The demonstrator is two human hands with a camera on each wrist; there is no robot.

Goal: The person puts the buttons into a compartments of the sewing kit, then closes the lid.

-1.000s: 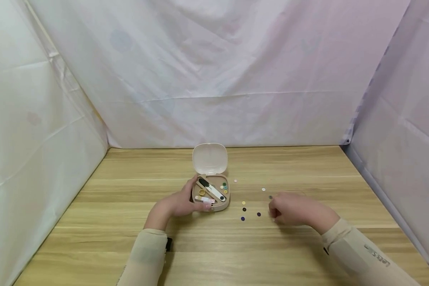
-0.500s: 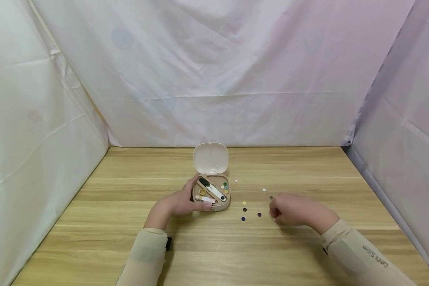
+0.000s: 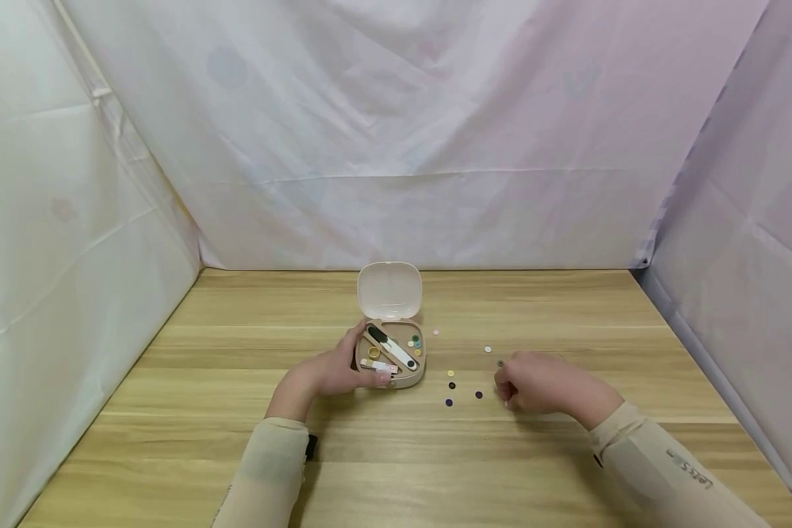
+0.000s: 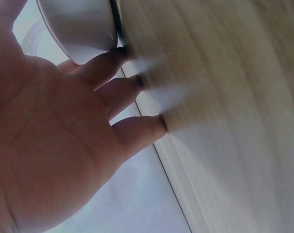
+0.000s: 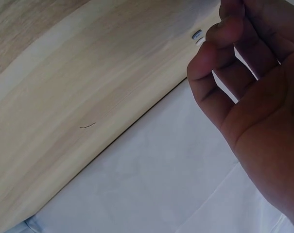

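Observation:
A beige sewing box (image 3: 412, 382) stands on the table with its translucent lid (image 3: 389, 291) raised. My left hand (image 3: 333, 372) holds it from the left, thumb along the front and fingers around the side. Inside lie thread snips (image 3: 396, 353), a golden ring-shaped thimble (image 3: 374, 353), a rolled tape measure (image 3: 379, 366) and several small buttons (image 3: 417, 353). My right hand (image 3: 541, 381) is down at the table to the right, its fingers curled and thumb drawn in. I cannot tell whether a button is between its fingertips. A grey-green button (image 3: 500, 364) lies beside its knuckles.
Loose buttons lie between box and right hand: yellow (image 3: 451, 374), black (image 3: 452, 386), dark blue (image 3: 449, 402), dark purple (image 3: 479, 394), white (image 3: 488, 350) and pale pink (image 3: 435, 333). White cloth (image 3: 396, 220) hangs along the back and both sides of the wooden table (image 3: 237, 381).
My right hand shifts very slightly left and up in the view, fingertips still at the table. My left hand stays on the box.

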